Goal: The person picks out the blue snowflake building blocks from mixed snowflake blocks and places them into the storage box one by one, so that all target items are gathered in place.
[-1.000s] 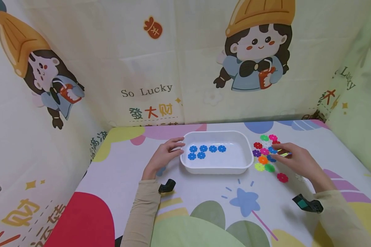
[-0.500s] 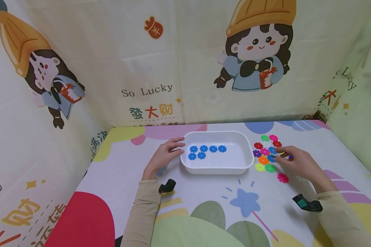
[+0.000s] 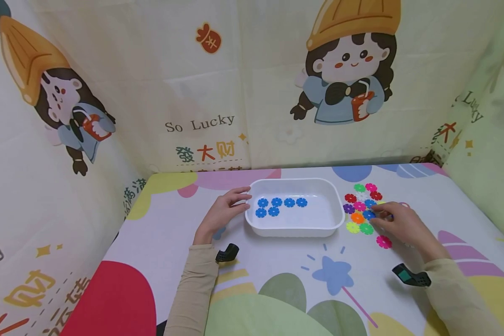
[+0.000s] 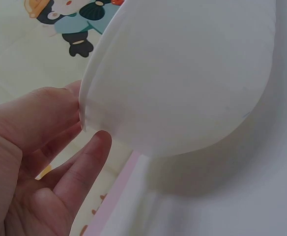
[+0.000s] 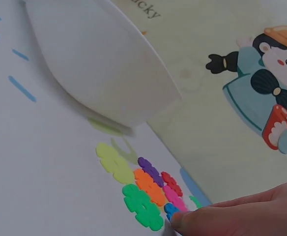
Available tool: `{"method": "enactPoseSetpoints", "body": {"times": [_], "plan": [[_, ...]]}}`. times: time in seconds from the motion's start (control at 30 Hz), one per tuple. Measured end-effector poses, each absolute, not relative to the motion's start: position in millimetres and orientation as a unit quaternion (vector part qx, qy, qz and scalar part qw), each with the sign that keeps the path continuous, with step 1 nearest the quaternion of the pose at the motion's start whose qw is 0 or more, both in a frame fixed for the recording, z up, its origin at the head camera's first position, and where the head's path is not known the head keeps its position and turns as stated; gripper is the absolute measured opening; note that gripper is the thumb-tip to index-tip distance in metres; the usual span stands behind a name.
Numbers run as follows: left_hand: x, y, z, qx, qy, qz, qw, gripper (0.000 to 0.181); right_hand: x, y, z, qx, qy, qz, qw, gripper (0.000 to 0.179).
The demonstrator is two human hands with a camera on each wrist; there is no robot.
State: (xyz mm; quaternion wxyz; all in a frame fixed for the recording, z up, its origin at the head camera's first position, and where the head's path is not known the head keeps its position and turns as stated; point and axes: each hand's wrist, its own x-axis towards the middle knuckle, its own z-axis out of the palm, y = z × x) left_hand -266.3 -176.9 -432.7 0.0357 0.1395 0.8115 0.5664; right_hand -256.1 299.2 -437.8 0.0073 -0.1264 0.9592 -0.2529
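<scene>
A white plastic tray [image 3: 296, 232] stands on the table, with several blue snowflake discs [image 3: 301, 202] lying flat inside. My left hand [image 3: 223, 212] holds its left end, fingers at the rim and thumb against the outer wall [image 4: 173, 98]. Right of the tray, my right hand [image 3: 399, 221] is low over a loose group of coloured snowflake discs [image 3: 357, 218]. A bit of blue shows between its curled fingers, where it pinches a blue disc. Its fingertips are right at another blue disc [image 5: 171, 210], and the hand covers part of the group.
Green [image 3: 366, 228], yellow [image 3: 353, 227], purple [image 3: 349, 208] and red discs [image 3: 350, 198] lie close together beside the tray. One pink-red disc [image 3: 384, 241] sits nearer the front. A patterned cloth covers the table [image 3: 277, 261], and a printed curtain [image 3: 269, 93] rises behind it.
My right hand has shifted slightly and its fingers have drawn closer together; blue came into view between them half a second ago. My left hand, the tray and its discs stay put.
</scene>
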Motion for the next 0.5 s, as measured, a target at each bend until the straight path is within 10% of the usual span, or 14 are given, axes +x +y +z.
{"method": "enactPoseSetpoints", "body": {"times": [0.5], "plan": [[-266.8, -178.0, -432.9, 0.143, 0.809, 0.569, 0.036, 0.035, -258.6, 295.5, -443.2, -0.146, 0.96, -0.238, -0.012, 0.045]]}}
